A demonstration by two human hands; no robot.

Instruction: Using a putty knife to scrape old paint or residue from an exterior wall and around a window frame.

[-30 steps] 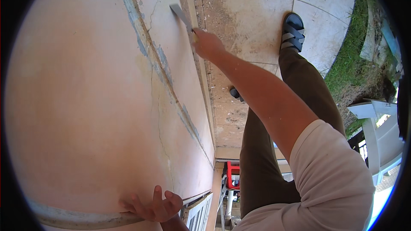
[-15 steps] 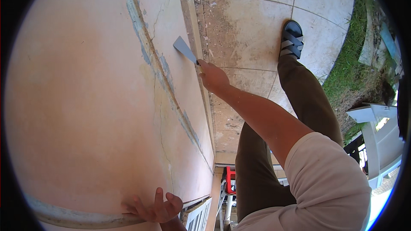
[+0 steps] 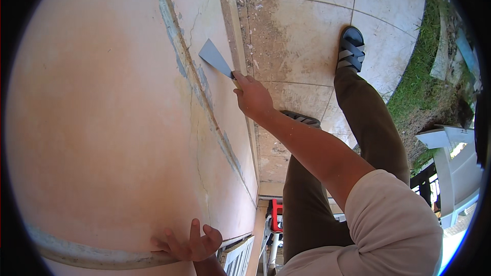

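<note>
There are 2 hands (image 3: 254, 98), 1 scraper (image 3: 216, 59), 2 sandals (image 3: 351, 50) and 2 trouser legs (image 3: 369, 110).

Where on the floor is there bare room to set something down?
The pale tiles look bare between the flake-strewn strip beside the wall and the forward sandal; another bare patch lies between that sandal and the grass. Crowded: around the right hand with its scraper, and nearer the body by trouser legs and the other sandal.

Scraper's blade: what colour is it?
The scraper's blade is plain grey; it shows best in the head view.
</note>
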